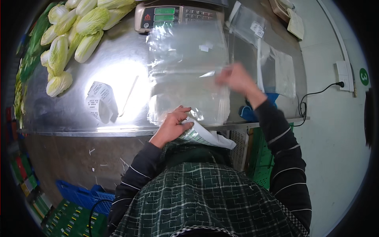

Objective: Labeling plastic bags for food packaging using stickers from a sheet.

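Note:
A stack of clear plastic bags (185, 71) lies on the steel table (130, 51) before me. At its front edge my left hand (175, 124) grips a white sheet with green print (205, 138), which hangs over the table edge. My right hand (237, 79) is raised over the right side of the stack, its fingers blurred by motion; whether they hold anything is unclear. A curled printed label strip (100, 102) lies to the left of the bags, beside a thin white strip (130, 94).
Napa cabbages (89, 23) and green stalks (29, 63) fill the back left. A scale (166, 14) stands behind the bags. At right are plastic film (284, 71), a blue object (246, 112) and a cord (323, 91). Blue (79, 189) and green crates (67, 221) stand below.

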Demonstrator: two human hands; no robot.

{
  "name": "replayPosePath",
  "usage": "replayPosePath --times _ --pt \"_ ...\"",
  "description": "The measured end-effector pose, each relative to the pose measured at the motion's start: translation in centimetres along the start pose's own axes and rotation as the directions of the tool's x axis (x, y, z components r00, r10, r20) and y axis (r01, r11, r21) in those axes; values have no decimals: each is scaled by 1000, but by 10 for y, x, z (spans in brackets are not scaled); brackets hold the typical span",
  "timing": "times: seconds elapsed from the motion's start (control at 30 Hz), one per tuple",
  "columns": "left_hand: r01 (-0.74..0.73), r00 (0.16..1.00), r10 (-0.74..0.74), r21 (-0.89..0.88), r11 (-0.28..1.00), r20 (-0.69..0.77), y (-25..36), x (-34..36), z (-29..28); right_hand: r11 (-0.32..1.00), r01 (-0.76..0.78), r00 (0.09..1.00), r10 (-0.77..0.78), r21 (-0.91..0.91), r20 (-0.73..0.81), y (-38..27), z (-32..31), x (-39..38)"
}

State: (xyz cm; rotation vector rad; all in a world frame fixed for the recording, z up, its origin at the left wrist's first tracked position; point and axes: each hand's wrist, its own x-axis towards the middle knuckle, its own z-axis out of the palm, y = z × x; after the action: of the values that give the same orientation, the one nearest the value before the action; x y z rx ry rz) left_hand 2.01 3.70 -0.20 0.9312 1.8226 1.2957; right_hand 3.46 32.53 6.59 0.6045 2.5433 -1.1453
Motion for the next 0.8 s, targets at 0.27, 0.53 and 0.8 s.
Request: replayPosePath --times 0.27,0.53,0.8 --pt "182 792 -553 -766 617 -257 18 -1 -42 942 319 939 -329 103 99 -16 13 -78" --pt "26 848 -355 -639 769 -393 14 -13 -68 902 -37 977 -57 431 203 1 17 -98" --pt "75 863 -290 -464 882 -413 7 -20 -86 792 -43 986 -66 609 156 6 11 -102"
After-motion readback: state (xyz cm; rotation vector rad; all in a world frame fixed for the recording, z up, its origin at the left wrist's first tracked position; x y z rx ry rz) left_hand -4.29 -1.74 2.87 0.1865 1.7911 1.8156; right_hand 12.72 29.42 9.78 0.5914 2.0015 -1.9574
